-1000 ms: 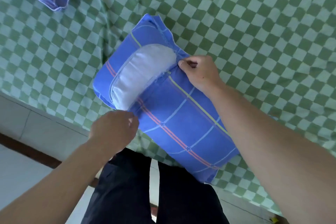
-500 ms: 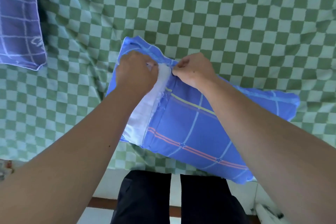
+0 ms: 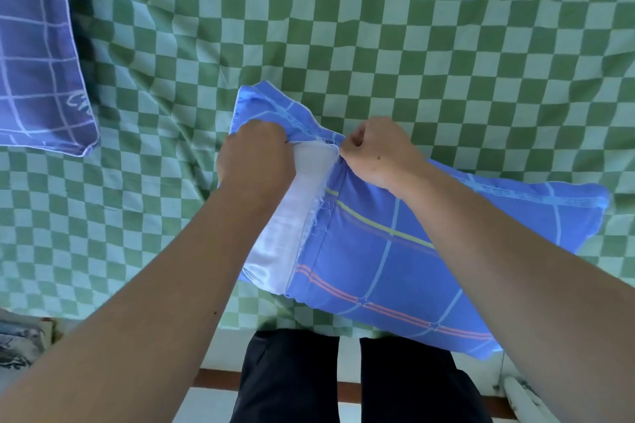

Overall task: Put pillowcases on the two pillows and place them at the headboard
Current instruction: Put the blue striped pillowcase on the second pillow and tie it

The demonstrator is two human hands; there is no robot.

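With the left hand (image 3: 256,156) and the right hand (image 3: 372,156) each pinching the blue pillowcase (image 3: 395,251) opening on the checked bed (image 3: 378,27), better pull both edges evenly over the exposed white pillow (image 3: 292,216) without tearing the frayed seam

pillow (image 3: 395,251) on bed (image 3: 412,45), near edge | second pillow (image 3: 34,45) far left, well apart

A blue pillowcase (image 3: 395,251) with pale, yellow and orange stripes lies slantwise on the bed's near edge, its open end gaping to show a strip of the white pillow (image 3: 292,216) inside. A second, already cased pillow (image 3: 37,55), purple-blue with a pale grid, lies well apart at the bed's far left.
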